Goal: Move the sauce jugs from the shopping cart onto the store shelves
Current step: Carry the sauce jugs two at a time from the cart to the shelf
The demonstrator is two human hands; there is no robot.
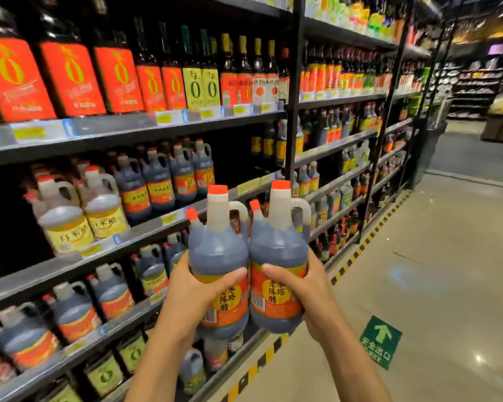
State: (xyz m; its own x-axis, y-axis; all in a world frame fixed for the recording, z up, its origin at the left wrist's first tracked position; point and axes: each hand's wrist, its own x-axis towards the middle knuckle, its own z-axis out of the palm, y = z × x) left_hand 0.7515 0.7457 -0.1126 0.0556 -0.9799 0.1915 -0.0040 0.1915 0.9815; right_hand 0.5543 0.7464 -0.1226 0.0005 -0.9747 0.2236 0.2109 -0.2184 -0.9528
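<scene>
A person holds two sauce jugs upright and side by side, bodies touching, in the air in front of the lower tiers of the store shelves (122, 127), resting on none of them. The left hand (192, 294) wraps round the label of the left jug (218, 250), thumb laid across the front, fingers out of sight behind. The right hand (310, 288) grips the right jug (279, 248) the same way, thumb curled over the top edge of the label. Both jugs are translucent plastic, bulbous at the belly and narrowing to a tall neck, with a moulded loop handle, an orange-red cap and a smaller capped spout on the shoulder. Dark liquid fills each to the shoulder, and a glossy orange-and-yellow label with a barcode bands each body. The shelves are dark metal, each edge lined with pale price tags. Matching dark jugs (157, 181) crowd the middle tiers beside pale yellow jugs (99, 211), while tall dark bottles (70, 76) with orange-red labels stand above. The floor (447, 271) is smooth, glossy beige, edged along the shelf base with yellow-and-black striped tape (357, 250) and marked with a green arrow sticker (380, 342).
</scene>
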